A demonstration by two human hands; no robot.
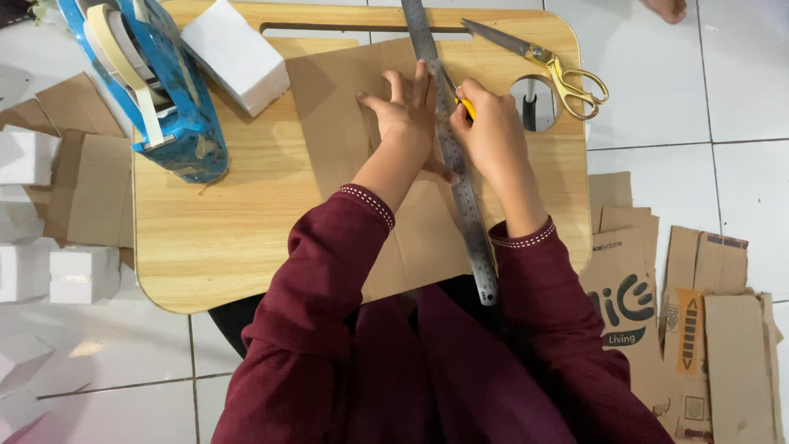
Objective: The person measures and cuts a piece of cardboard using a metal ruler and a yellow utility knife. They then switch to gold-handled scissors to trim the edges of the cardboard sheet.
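Cardboard sheet (345, 140) lies flat on the wooden lap desk (214, 214), with a long steel ruler (460, 189) laid across it. Her left hand (407, 111) is spread, fingers pressing the ruler and sheet down. Her right hand (489, 123) is closed around a yellow-handled cutter (465, 107) held against the ruler's edge. Gold-handled scissors (551, 66) rest nearby, beside a blue tape dispenser (164, 90).

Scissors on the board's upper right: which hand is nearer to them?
Right. The right hand, gripping a yellow cutter against the metal ruler, lies just left of the scissors. The left hand presses the cardboard beyond the ruler, farther away.
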